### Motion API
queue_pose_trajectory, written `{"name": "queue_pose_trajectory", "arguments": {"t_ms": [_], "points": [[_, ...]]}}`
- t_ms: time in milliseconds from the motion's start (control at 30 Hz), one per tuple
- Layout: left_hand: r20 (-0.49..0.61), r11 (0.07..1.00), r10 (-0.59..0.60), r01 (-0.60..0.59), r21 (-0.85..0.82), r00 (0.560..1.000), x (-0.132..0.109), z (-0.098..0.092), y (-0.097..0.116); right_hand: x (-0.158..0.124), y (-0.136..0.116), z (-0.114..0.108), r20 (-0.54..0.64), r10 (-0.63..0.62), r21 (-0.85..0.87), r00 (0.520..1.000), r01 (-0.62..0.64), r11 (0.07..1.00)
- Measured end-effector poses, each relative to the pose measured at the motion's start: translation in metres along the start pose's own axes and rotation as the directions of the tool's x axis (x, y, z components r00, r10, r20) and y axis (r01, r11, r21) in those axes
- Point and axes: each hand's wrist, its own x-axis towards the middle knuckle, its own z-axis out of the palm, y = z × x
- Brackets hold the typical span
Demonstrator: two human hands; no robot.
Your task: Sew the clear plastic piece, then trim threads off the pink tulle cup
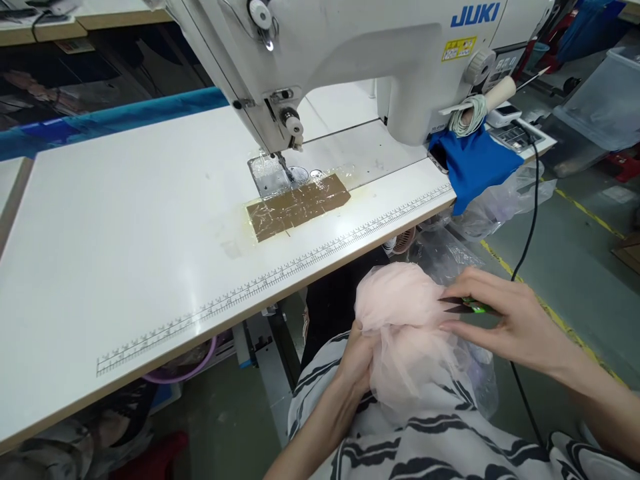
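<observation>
A bunched piece of pale pink tulle [400,300] lies over my lap, below the front edge of the sewing table. My left hand [361,353] grips its left side, with the fingers partly hidden behind the fabric. On the right, my right hand [493,313] is closed around small thread snips [467,306] with a green part. Their dark blades point left, slightly parted, and their tips are at the right edge of the tulle. Whether the blades touch a thread cannot be made out.
A white JUKI sewing machine [370,40] stands on the white table [125,233], which has a printed ruler along its front. Brown tape [300,207] lies before the needle. Blue cloth [473,163] hangs at the right end. A black cable [531,233] drops beside my right hand.
</observation>
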Motion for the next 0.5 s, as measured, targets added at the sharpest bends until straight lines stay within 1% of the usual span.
{"name": "queue_pose_trajectory", "arguments": {"t_ms": [100, 200, 267, 333, 367, 433, 500], "points": [[-0.009, 1.000, 0.025, -0.025, -0.012, 1.000, 0.0010, -0.0028, -0.0031, 0.0024, -0.0027, 0.0046, -0.025, -0.048, 0.025, 0.999, 0.048, 0.999], [-0.018, 1.000, 0.006, -0.006, -0.022, 1.000, 0.0021, -0.0024, -0.0027, 0.0052, -0.0063, 0.0057, -0.059, -0.089, 0.041, 0.994, 0.092, 0.995], [-0.007, 0.999, 0.000, 0.000, -0.041, 1.000, 0.0030, -0.0009, -0.0013, 0.0058, -0.0084, 0.0058, -0.082, -0.117, 0.021, 0.990, 0.119, 0.993], [-0.010, 0.998, 0.002, -0.003, -0.063, 1.000, 0.0035, 0.0009, 0.0003, 0.0048, -0.0094, 0.0060, -0.081, -0.156, -0.024, 0.984, 0.155, 0.988], [-0.016, 0.998, 0.003, -0.004, -0.070, 1.000, 0.0035, 0.0017, 0.0010, 0.0038, -0.0095, 0.0061, -0.065, -0.179, -0.046, 0.982, 0.177, 0.983], [-0.013, 0.997, 0.008, -0.009, -0.082, 1.000, 0.0031, 0.0026, 0.0022, 0.0016, -0.0086, 0.0058, 0.008, -0.204, -0.042, 0.979, 0.205, 0.978], [-0.008, 0.996, 0.008, -0.009, -0.085, 1.000, 0.0026, 0.0024, 0.0026, -0.0003, -0.0065, 0.0043, 0.075, -0.196, 0.037, 0.978, 0.194, 0.980]]}}
